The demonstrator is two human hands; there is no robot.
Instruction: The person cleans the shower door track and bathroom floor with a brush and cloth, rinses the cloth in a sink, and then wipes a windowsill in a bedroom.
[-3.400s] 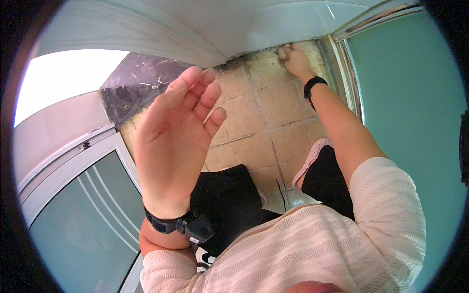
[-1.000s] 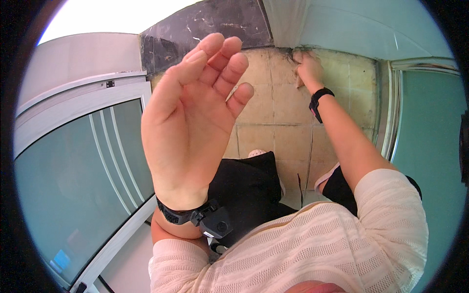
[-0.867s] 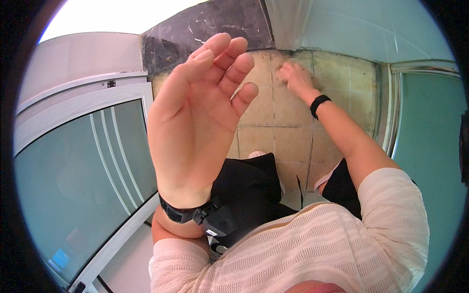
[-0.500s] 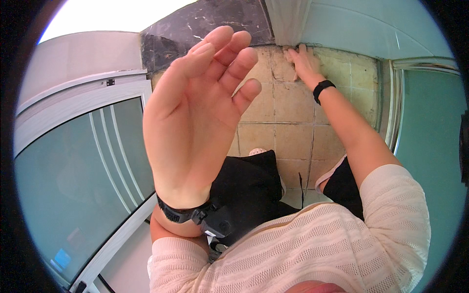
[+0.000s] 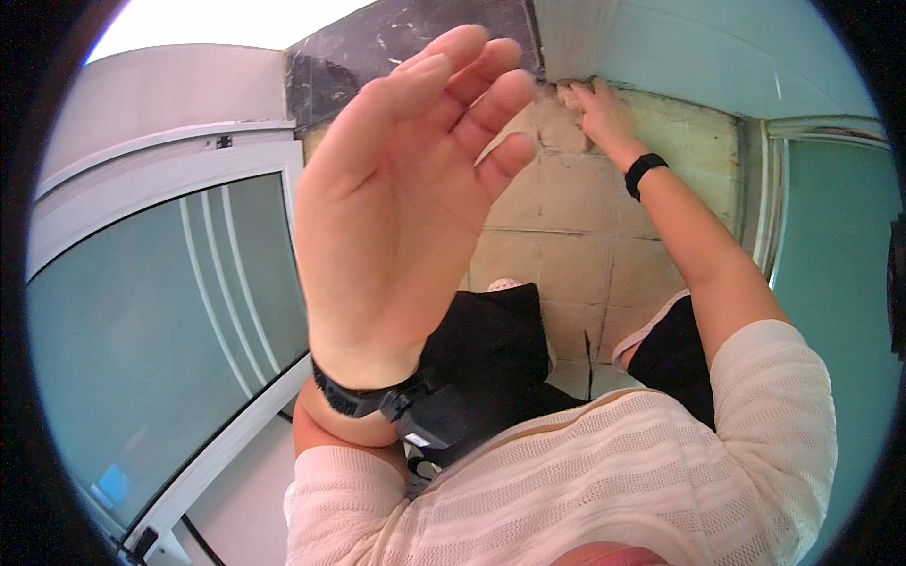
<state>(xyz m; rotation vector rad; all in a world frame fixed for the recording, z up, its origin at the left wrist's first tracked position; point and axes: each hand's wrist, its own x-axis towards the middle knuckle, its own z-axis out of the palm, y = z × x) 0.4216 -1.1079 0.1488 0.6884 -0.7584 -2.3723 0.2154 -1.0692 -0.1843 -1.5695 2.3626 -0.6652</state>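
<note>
My left hand (image 5: 396, 203) is raised close in front of me, palm showing and fingers stretched out, with nothing in it. A black strap with a small dark device (image 5: 429, 415) circles its wrist. Farther off, my right hand (image 5: 606, 121) reaches down to the far edge of the tan tiled floor (image 5: 557, 198), by the foot of the pale wall. Its fingers curl over a small tan, crumpled-looking lump (image 5: 568, 96) that I cannot make out clearly. On the right wrist sits a black band (image 5: 645, 175).
A white-framed door with a greenish glass panel (image 5: 132, 311) stands at the left. Dark veined stone (image 5: 349, 71) lies at the far left. To the right are a metal frame (image 5: 774, 208) and a green panel (image 5: 835, 245). My black-clothed legs (image 5: 500, 330) are below.
My left hand appears slightly higher and farther right. The right hand stays at the floor's far edge; its fingers have shifted a little. The whole view has moved slightly.
</note>
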